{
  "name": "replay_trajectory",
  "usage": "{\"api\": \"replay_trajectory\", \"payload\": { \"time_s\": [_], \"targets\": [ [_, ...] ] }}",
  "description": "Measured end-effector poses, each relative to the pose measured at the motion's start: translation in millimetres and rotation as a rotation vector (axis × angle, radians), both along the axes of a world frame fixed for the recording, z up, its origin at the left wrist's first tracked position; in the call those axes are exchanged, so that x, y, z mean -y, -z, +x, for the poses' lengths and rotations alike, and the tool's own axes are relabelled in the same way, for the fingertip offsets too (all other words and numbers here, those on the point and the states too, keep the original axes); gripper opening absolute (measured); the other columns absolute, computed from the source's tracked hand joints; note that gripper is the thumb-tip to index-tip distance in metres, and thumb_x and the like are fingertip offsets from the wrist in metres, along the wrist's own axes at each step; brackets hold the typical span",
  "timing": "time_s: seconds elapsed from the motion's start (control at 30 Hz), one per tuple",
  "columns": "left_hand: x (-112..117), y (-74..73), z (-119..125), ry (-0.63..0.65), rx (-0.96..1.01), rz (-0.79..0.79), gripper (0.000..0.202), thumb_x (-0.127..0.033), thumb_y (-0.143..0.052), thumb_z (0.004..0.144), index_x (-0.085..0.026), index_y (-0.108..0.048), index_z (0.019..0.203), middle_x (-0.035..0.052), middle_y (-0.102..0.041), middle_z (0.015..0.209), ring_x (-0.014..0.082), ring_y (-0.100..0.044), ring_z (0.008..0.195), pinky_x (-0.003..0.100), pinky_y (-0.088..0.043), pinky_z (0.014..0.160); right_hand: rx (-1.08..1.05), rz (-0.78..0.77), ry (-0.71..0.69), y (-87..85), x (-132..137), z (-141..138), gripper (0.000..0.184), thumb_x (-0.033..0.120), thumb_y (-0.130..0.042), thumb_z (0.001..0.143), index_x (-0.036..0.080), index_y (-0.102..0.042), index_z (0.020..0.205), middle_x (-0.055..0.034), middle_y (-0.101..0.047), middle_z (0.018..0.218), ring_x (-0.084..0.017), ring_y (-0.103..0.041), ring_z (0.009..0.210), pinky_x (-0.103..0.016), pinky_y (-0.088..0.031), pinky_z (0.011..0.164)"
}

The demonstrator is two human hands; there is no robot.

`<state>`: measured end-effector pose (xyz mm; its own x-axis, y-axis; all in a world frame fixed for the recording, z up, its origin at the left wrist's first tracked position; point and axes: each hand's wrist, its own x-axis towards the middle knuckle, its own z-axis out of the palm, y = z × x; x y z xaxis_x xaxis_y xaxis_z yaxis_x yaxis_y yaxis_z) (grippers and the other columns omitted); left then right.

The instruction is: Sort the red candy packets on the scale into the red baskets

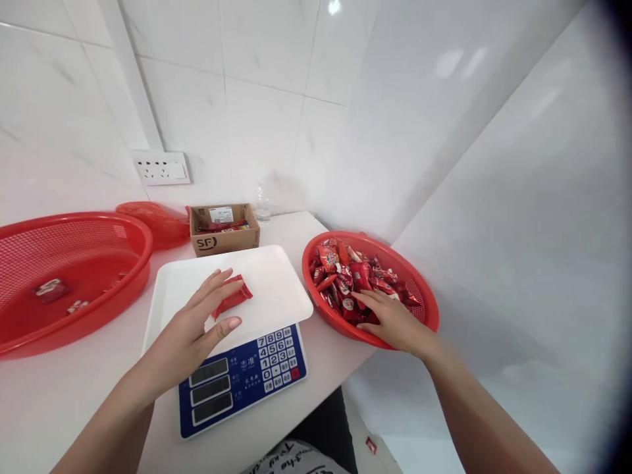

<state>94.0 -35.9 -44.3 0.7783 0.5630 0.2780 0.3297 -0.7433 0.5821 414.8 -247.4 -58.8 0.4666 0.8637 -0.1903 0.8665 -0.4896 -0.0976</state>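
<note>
My left hand (200,322) is over the white tray (276,289) of a blue-panelled electronic scale (247,368). Its thumb and fingers are spread apart. A red wrapped snack (234,301) lies on the tray by those fingers, partly hidden behind them; whether they touch it I cannot tell. My right hand (395,319) reaches over the near rim of a red plastic basket (428,309) on the right. Its fingers are stretched out and rest on a heap of red-wrapped snacks (343,270), with nothing visibly gripped.
A larger red basket (143,263) at the left holds a few packets. Behind the scale stand a cardboard box (224,241) with packets, a red plastic bag (160,224) and a clear bottle (263,204). The tiled wall closes off the back. A red wrapper (371,445) lies on the floor.
</note>
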Motion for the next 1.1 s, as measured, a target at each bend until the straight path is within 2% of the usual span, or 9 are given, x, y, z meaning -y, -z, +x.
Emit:
{"api": "replay_trajectory", "payload": {
  "time_s": [0.1, 0.17, 0.33, 0.5, 0.7, 0.8, 0.93, 1.0, 1.1],
  "targets": [
    [1, 0.8, -4, 0.018, 0.032, -0.012, 0.048, -0.051, -0.047, 0.094, -0.034, -0.049, 0.139, 0.0027, -0.038, 0.154, 0.0317, -0.028, 0.144, 0.051, -0.043, 0.107, 0.015, -0.092, 0.009, 1.4, -16, -2, 0.068, 0.025, -0.064, 0.079, 0.026, -0.045, 0.144, -0.0121, -0.036, 0.154, -0.041, -0.03, 0.141, -0.061, -0.036, 0.103],
    [1, 1.2, -7, 0.029, 0.044, -0.025, 0.048, -0.05, -0.047, 0.094, -0.034, -0.049, 0.139, 0.0025, -0.04, 0.153, 0.0298, -0.028, 0.145, 0.05, -0.041, 0.108, 0.039, -0.126, 0.009, 2.7, -27, -5, 0.07, 0.017, -0.064, 0.076, 0.026, -0.046, 0.143, -0.0134, -0.041, 0.151, -0.044, -0.034, 0.137, -0.063, -0.039, 0.098],
    [2, -7.5, -15, 0.042, 0.037, -0.059, 0.047, -0.051, -0.047, 0.094, -0.033, -0.052, 0.137, 0.0032, -0.041, 0.152, 0.0289, -0.031, 0.144, 0.048, -0.044, 0.106, 0.092, -0.11, -0.003, 2.5, -41, -4, 0.051, 0.006, -0.051, 0.079, 0.019, -0.058, 0.128, -0.0152, -0.061, 0.129, -0.035, -0.056, 0.117, -0.045, -0.045, 0.089],
    [2, -13.4, -18, -0.01, 0.077, -0.069, 0.047, -0.053, -0.048, 0.093, -0.033, -0.054, 0.135, 0.0041, -0.044, 0.15, 0.0322, -0.04, 0.139, 0.042, -0.056, 0.091, 0.092, -0.029, 0.042, -8.4, -38, 4, 0.023, 0.019, -0.045, 0.091, 0.018, -0.063, 0.105, -0.0111, -0.072, 0.104, -0.029, -0.067, 0.094, -0.035, -0.046, 0.075],
    [-2, -7.0, -19, -0.008, 0.086, -0.048, 0.046, -0.053, -0.049, 0.092, -0.035, -0.054, 0.134, 0.002, -0.047, 0.148, 0.0304, -0.045, 0.136, 0.047, -0.049, 0.102, 0.112, 0.059, 0.12, -24.8, -32, 5, 0.027, 0.032, -0.049, 0.092, 0.019, -0.06, 0.113, -0.0104, -0.073, 0.099, -0.028, -0.069, 0.088, -0.031, -0.047, 0.067],
    [-2, -5.5, -19, -0.003, 0.1, -0.034, 0.048, -0.054, -0.049, 0.092, -0.033, -0.054, 0.134, 0.0028, -0.05, 0.146, 0.0296, -0.045, 0.136, 0.049, -0.045, 0.106, 0.155, 0.1, 0.144, -25.1, -32, 5, 0.034, 0.032, -0.044, 0.094, 0.018, -0.058, 0.122, -0.0127, -0.071, 0.11, -0.028, -0.068, 0.093, -0.033, -0.049, 0.07],
    [0, -8.1, -18, 0.005, 0.088, -0.037, 0.047, -0.054, -0.048, 0.092, -0.032, -0.056, 0.133, 0.0039, -0.051, 0.145, 0.0305, -0.046, 0.135, 0.047, -0.049, 0.102, 0.219, 0.102, 0.075, -15.9, -38, 5, 0.047, 0.026, -0.049, 0.09, 0.022, -0.051, 0.137, -0.0098, -0.048, 0.146, -0.033, -0.054, 0.122, -0.041, -0.048, 0.091],
    [1, -9.5, -18, 0.005, 0.07, -0.052, 0.047, -0.054, -0.048, 0.092, -0.032, -0.056, 0.133, 0.0042, -0.051, 0.146, 0.0306, -0.047, 0.134, 0.045, -0.052, 0.098, 0.241, 0.077, 0.026, -9.0, -43, 4, 0.054, 0.023, -0.057, 0.085, 0.024, -0.052, 0.138, -0.0068, -0.042, 0.151, -0.036, -0.046, 0.129, -0.045, -0.045, 0.098],
    [2, -9.6, -17, 0.011, 0.057, -0.06, 0.047, -0.053, -0.049, 0.092, -0.033, -0.055, 0.133, 0.0034, -0.05, 0.146, 0.0296, -0.047, 0.134, 0.042, -0.054, 0.096, 0.267, 0.053, -0.005, 0.7, -50, 1, 0.054, 0.021, -0.062, 0.079, 0.022, -0.057, 0.133, -0.009, -0.043, 0.15, -0.039, -0.044, 0.129, -0.052, -0.044, 0.096]
  ]
}}
